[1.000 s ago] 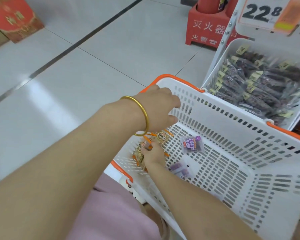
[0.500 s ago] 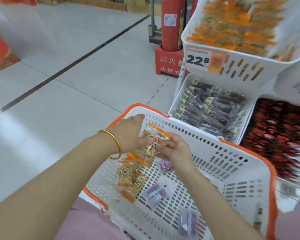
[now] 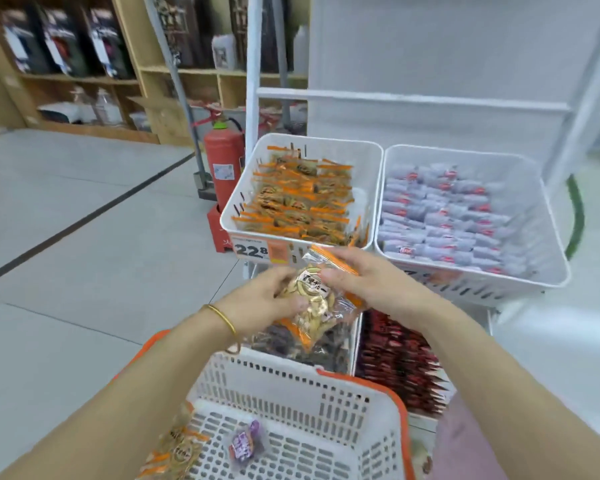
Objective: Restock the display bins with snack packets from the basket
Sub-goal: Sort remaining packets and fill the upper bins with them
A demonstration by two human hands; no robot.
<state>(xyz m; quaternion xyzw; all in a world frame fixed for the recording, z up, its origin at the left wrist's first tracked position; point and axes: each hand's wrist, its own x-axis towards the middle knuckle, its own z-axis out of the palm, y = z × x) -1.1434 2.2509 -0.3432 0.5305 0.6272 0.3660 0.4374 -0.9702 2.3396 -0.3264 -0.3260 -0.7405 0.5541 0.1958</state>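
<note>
Both hands hold a small bunch of orange-edged snack packets (image 3: 314, 303) in the air, just below the front rim of the upper left display bin (image 3: 368, 161), which is filled with the same orange packets. My left hand (image 3: 260, 301) grips the bunch from the left, my right hand (image 3: 368, 282) pinches its top right. Below, the white basket with an orange rim (image 3: 291, 379) holds more orange packets (image 3: 174, 452) and a purple packet (image 3: 245, 443).
The upper right bin (image 3: 548, 258) holds grey-blue packets. Lower bins hold dark packets (image 3: 291, 344) and red packets (image 3: 395, 362). A price tag reading 22.8 (image 3: 252, 249) hangs on the left bin. A red fire extinguisher (image 3: 222, 164) stands at left, wooden shelves behind.
Both hands lifted the orange packets out of the basket and up toward the upper left bin. The view rose from the basket to the display bins.
</note>
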